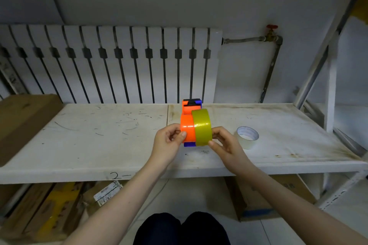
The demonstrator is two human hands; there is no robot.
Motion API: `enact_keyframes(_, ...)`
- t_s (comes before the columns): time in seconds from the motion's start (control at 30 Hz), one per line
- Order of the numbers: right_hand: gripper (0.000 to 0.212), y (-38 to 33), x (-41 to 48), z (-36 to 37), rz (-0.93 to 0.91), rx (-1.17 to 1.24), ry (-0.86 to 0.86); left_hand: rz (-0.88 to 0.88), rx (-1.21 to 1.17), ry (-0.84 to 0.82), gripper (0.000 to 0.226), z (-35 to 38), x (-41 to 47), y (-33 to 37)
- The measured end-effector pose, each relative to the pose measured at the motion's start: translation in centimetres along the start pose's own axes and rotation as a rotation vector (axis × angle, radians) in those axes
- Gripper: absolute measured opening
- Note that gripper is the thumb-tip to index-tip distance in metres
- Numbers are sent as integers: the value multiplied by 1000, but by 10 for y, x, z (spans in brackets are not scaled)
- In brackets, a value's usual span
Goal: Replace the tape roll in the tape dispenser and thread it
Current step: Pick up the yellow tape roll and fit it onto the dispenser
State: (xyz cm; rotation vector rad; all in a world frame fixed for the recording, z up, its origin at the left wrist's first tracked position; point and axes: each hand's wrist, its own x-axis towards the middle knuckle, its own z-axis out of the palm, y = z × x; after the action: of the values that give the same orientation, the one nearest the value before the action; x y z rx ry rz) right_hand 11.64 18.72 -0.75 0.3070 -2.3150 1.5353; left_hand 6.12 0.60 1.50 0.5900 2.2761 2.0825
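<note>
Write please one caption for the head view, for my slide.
Two hands, left and right, hold an orange tape dispenser with a yellow tape roll above a white shelf.

handwritten "2-" on shelf front edge (127, 175), box labels below unreadable

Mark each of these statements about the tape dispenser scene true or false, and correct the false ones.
1. The left hand holds the orange tape dispenser. True.
2. The yellowish tape roll lies flat on the shelf, untouched. False: the right hand grips it, pressed against the dispenser's side.
3. A nearly used-up tape roll rests on the white shelf to the right of the hands. True.
4. That nearly used-up roll is held in the left hand. False: no hand touches it.
5. A radiator stands behind the shelf. True.
</note>
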Motion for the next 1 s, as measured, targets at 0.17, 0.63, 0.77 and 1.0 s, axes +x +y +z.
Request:
enact_keyframes(0.17,21,-4,-1,8,2,-101,35,-24,-43,-16,12,3,-1,-2)
enact_keyframes(0.63,11,-3,-2,15,141,-366,55,-219,-92,-115,22,-1,5,-22)
enact_keyframes(0.77,14,-7,-3,18,152,-389,20,-251,-94,-142,24,-4,10,-26)
enact_keyframes(1.0,25,-10,6,20,308,-303,-61,-340,-161,-213,29,-6,11,-31)
